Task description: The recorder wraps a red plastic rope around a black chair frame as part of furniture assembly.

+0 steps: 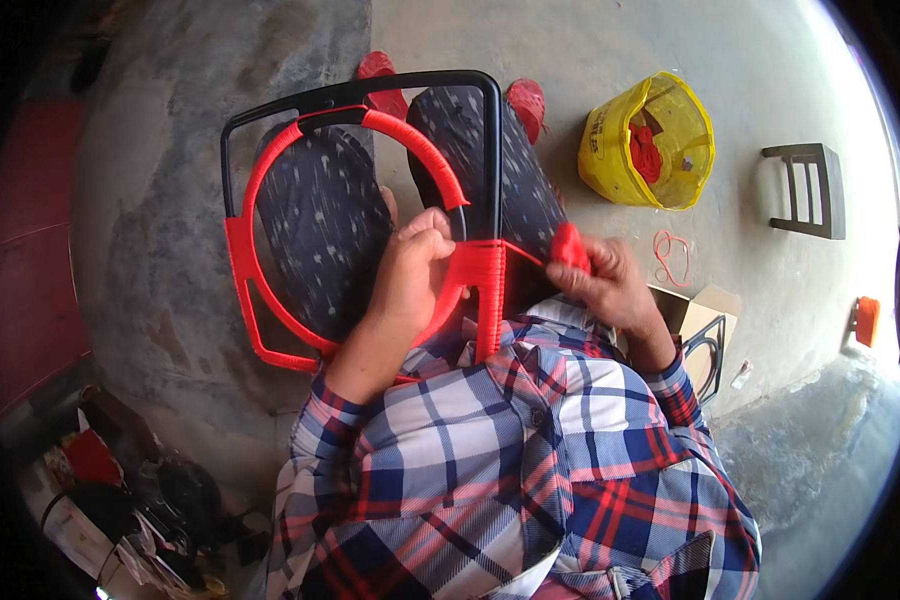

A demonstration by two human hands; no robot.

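A black frame (492, 150) with rounded corners rests across my lap, a ring (425, 150) set inside it. Red cord is wound tightly round most of the ring and the frame's nearer parts; the far bar and upper sides stay black. My left hand (415, 265) is closed round the ring beside the wrapped junction (475, 265) on the right, its thumb on top and some fingers hidden. From that junction a taut red strand runs to a small bundle of red cord (568, 247), which my right hand (605, 280) grips just right of the frame.
A yellow open container (605, 145) holding red bundles (645, 152) stands ahead right. Beyond it is a dark stool (825, 190). A loose red cord (670, 255) lies on the floor near a cardboard box (715, 300) with black frames (708, 350). Clutter (140, 500) fills the lower left.
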